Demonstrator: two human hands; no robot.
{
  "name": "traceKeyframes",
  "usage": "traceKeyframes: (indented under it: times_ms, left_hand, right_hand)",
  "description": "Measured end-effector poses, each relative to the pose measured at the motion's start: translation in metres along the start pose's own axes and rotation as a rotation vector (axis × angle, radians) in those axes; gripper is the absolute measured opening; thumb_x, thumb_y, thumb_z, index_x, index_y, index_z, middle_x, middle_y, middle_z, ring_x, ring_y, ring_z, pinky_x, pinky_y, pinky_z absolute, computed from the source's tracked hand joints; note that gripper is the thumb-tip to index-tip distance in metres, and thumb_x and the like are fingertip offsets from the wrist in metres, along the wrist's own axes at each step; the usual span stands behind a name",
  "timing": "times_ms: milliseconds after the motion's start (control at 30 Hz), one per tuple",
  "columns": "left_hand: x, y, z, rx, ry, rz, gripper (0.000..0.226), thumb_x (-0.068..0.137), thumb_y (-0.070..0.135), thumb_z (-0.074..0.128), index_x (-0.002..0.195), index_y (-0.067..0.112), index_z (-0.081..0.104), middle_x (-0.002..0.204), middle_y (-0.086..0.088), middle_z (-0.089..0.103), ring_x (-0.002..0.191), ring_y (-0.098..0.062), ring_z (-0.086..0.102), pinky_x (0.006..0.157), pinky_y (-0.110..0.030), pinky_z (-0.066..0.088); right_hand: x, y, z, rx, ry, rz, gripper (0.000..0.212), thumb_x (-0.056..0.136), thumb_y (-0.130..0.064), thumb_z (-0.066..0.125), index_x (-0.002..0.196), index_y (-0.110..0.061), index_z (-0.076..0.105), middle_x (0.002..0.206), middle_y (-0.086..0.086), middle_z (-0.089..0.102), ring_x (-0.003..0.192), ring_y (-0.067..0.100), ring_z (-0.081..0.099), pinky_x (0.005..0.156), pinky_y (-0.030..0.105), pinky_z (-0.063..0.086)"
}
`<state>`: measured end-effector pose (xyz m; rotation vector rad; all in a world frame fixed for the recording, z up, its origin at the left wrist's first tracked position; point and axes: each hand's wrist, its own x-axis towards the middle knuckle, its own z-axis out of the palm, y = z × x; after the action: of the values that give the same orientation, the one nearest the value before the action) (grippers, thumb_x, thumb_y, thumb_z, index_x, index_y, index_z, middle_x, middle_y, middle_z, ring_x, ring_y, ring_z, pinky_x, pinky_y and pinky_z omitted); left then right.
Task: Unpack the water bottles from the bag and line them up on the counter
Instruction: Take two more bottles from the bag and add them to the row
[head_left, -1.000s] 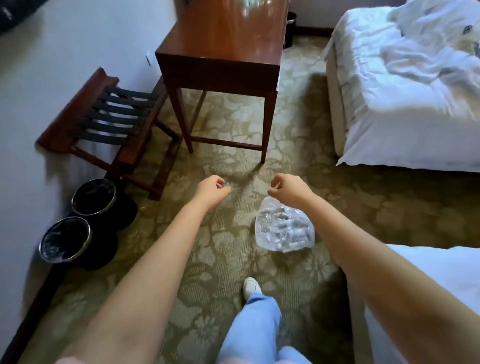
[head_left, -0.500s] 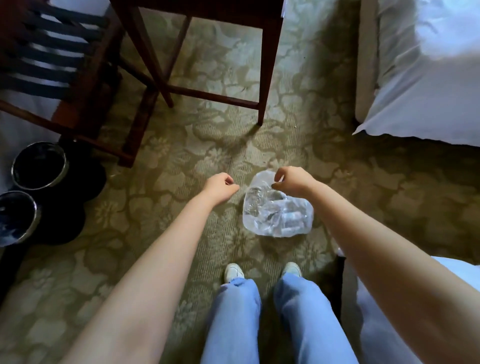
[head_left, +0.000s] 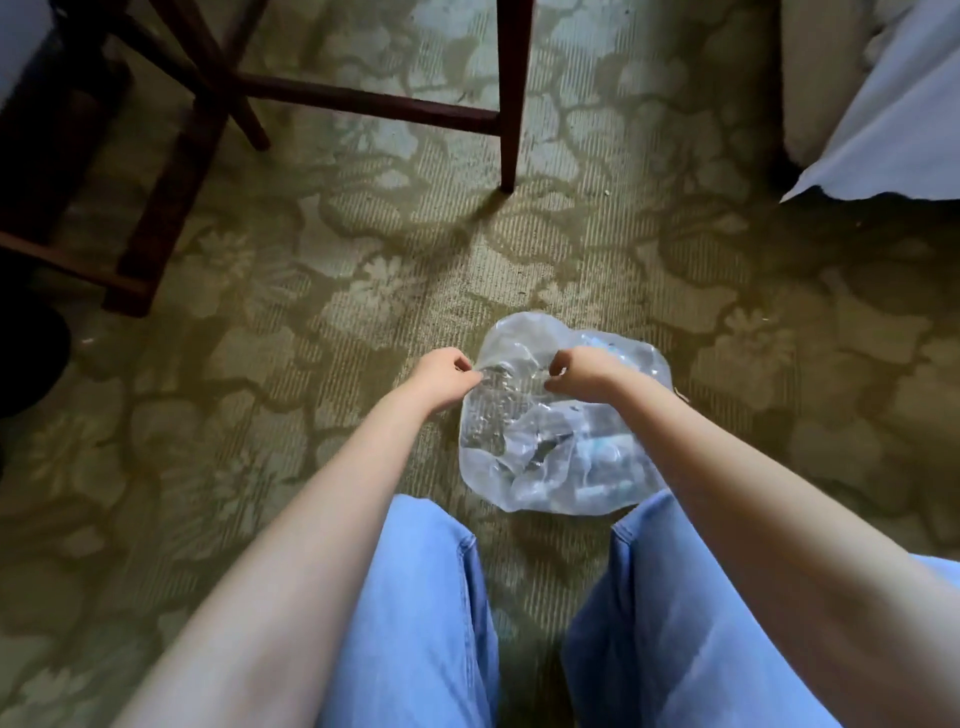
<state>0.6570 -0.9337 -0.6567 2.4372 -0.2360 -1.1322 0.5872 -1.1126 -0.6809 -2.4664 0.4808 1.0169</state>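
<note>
A clear plastic bag (head_left: 540, 447) lies on the patterned green carpet in front of my knees, with water bottles (head_left: 602, 457) dimly visible through the film. My left hand (head_left: 444, 376) has curled fingers at the bag's upper left edge and appears to pinch the plastic. My right hand (head_left: 579, 371) has curled fingers over the bag's upper middle and seems to pinch the film too. The exact contact of both hands is hard to make out. The bottles are blurred and partly hidden by my right forearm.
Dark wooden table legs and a crossbar (head_left: 363, 104) stand just beyond the bag. A wooden luggage rack (head_left: 135, 223) is at the left. A white bed corner (head_left: 893, 119) hangs at the upper right. My blue-trousered knees (head_left: 431, 597) are close below the bag.
I have bent down, so the bag looks much larger and nearer. Both hands dropped onto the bag's top edge; the left hand came in from beside it.
</note>
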Motion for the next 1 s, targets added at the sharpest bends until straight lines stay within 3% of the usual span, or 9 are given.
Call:
traceKeyframes:
  times_ms: [267,400,500,567,667,767,1000]
  left_hand:
    - [0.080,-0.033,0.058,-0.018,-0.007,0.042,0.028,0.089,0.026,0.059,0.111,0.009,0.063,0.114,-0.008,0.064,0.103,-0.023,0.059,0.091,-0.034,0.047]
    - [0.098,-0.039,0.065,0.042,-0.025,0.075,0.028,0.090,0.027,0.059,0.110,0.008,0.063,0.110,-0.009,0.065,0.101,-0.025,0.060,0.090,-0.036,0.049]
    - [0.105,-0.035,0.063,-0.055,0.022,0.115,0.029,0.089,0.026,0.059,0.112,0.009,0.062,0.109,-0.006,0.064,0.098,-0.021,0.059,0.084,-0.032,0.048]
    - [0.107,-0.033,0.064,-0.084,0.047,0.126,0.028,0.088,0.026,0.059,0.111,0.011,0.062,0.109,-0.004,0.064,0.098,-0.020,0.059,0.083,-0.031,0.048]
    - [0.107,-0.034,0.064,-0.062,0.030,0.133,0.028,0.088,0.029,0.060,0.110,0.012,0.063,0.108,-0.003,0.064,0.098,-0.020,0.059,0.087,-0.034,0.050]
    - [0.109,-0.037,0.061,-0.071,0.015,0.129,0.029,0.089,0.029,0.059,0.112,0.010,0.062,0.107,-0.003,0.063,0.089,-0.017,0.057,0.074,-0.028,0.045]
    - [0.115,-0.046,0.049,-0.098,0.044,0.105,0.031,0.090,0.027,0.059,0.115,0.009,0.061,0.110,-0.006,0.063,0.085,-0.017,0.054,0.073,-0.029,0.044]
  right_hand:
    - [0.090,0.032,0.080,0.058,0.045,-0.035,0.038,0.100,-0.033,0.044,0.122,-0.009,0.062,0.125,0.016,0.062,0.115,0.032,0.055,0.090,0.032,0.042]
    - [0.126,0.047,0.118,0.093,0.057,0.020,0.049,0.092,-0.039,0.056,0.133,-0.012,0.050,0.132,0.015,0.057,0.122,0.032,0.052,0.097,0.035,0.042]
    - [0.142,0.054,0.140,-0.086,-0.073,0.056,0.075,0.078,-0.046,0.070,0.142,-0.023,0.038,0.138,0.011,0.050,0.127,0.031,0.046,0.102,0.039,0.041]
    - [0.146,0.059,0.155,-0.252,-0.055,0.049,0.070,0.080,-0.035,0.068,0.142,-0.026,0.037,0.140,0.007,0.046,0.129,0.029,0.042,0.103,0.042,0.037]
    - [0.151,0.064,0.167,-0.358,0.090,0.007,0.044,0.088,-0.019,0.051,0.131,-0.021,0.044,0.130,0.008,0.053,0.120,0.030,0.048,0.097,0.041,0.040]
    - [0.150,0.064,0.159,-0.356,0.182,-0.059,0.032,0.090,-0.016,0.047,0.121,-0.017,0.049,0.116,0.008,0.061,0.110,0.030,0.054,0.081,0.035,0.044]
    - [0.129,0.040,0.128,-0.247,0.268,-0.255,0.074,0.072,-0.034,0.076,0.135,-0.020,0.040,0.111,0.007,0.067,0.098,0.029,0.064,0.073,0.035,0.054]
